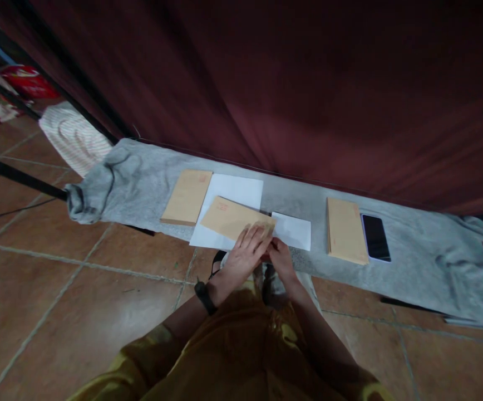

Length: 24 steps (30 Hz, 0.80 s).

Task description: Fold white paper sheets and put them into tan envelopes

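Observation:
A brown envelope lies tilted on a white sheet of paper on a long grey cloth. My left hand rests flat on the envelope's near right corner, fingers stretched out. My right hand is right beside it, fingers curled at the edge of a folded white paper; what it pinches is hidden. A black band sits on my left wrist.
A stack of brown envelopes lies left of the sheet. Another stack lies to the right, with a black phone beside it. A dark red curtain hangs behind. Tiled floor lies in front.

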Each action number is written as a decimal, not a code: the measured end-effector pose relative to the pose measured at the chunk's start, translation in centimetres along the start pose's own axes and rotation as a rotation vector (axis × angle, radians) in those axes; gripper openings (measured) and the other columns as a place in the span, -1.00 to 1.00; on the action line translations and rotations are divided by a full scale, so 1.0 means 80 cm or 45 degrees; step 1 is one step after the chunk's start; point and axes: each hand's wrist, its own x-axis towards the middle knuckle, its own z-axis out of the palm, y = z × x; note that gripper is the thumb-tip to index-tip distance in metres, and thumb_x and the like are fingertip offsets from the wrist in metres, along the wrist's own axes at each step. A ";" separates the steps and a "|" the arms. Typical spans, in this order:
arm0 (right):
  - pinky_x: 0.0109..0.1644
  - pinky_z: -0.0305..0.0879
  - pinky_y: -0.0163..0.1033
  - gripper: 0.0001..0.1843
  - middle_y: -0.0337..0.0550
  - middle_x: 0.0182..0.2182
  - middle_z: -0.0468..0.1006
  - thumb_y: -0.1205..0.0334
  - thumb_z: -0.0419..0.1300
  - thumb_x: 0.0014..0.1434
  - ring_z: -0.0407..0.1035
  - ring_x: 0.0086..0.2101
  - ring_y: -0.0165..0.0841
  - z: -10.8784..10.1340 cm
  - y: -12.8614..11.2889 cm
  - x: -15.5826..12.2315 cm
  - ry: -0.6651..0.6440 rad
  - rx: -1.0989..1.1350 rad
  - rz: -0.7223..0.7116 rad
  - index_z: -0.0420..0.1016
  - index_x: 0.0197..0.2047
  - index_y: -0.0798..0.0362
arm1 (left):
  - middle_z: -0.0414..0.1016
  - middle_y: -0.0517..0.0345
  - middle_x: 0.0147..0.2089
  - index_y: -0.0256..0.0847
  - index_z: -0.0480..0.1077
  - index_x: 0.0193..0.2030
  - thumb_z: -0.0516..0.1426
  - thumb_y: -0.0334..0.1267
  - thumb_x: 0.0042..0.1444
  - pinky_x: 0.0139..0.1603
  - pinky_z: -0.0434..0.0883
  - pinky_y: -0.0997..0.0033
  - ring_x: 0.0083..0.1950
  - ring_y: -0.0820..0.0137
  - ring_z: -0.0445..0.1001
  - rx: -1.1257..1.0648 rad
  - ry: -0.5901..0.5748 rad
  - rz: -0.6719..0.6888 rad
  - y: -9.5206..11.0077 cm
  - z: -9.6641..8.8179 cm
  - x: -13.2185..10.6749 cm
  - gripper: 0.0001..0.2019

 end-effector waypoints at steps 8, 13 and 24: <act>-0.44 0.45 -0.22 -0.80 -0.27 -0.48 0.54 0.06 0.06 0.13 0.45 -0.55 -0.32 0.000 -0.004 -0.008 -0.005 0.047 0.152 0.44 -0.28 -0.06 | -0.29 -0.23 0.61 -0.27 -0.25 0.57 -0.01 -0.48 0.17 0.54 -0.13 -0.26 0.61 0.07 -0.24 0.159 -0.100 0.023 -0.021 0.032 0.013 -0.16; -0.46 0.43 -0.24 -0.83 -0.29 -0.46 0.54 0.10 0.06 0.11 0.44 -0.57 -0.34 0.002 -0.006 -0.006 -0.049 -0.009 0.132 0.41 -0.28 -0.06 | -0.13 -0.09 0.60 -0.24 -0.21 0.57 -0.08 -0.54 0.16 0.57 -0.09 -0.21 0.60 0.14 -0.18 0.228 -0.045 -0.030 -0.018 0.048 0.008 -0.18; -0.54 0.41 -0.24 -0.85 -0.29 -0.44 0.48 0.10 0.05 0.13 0.45 -0.55 -0.32 0.002 -0.004 -0.003 -0.038 0.060 0.183 0.31 -0.24 -0.07 | -0.09 -0.08 0.59 -0.32 -0.08 0.55 -0.14 -0.51 0.25 0.59 -0.13 -0.20 0.60 0.13 -0.20 0.282 -0.058 -0.017 -0.014 0.047 0.011 -0.30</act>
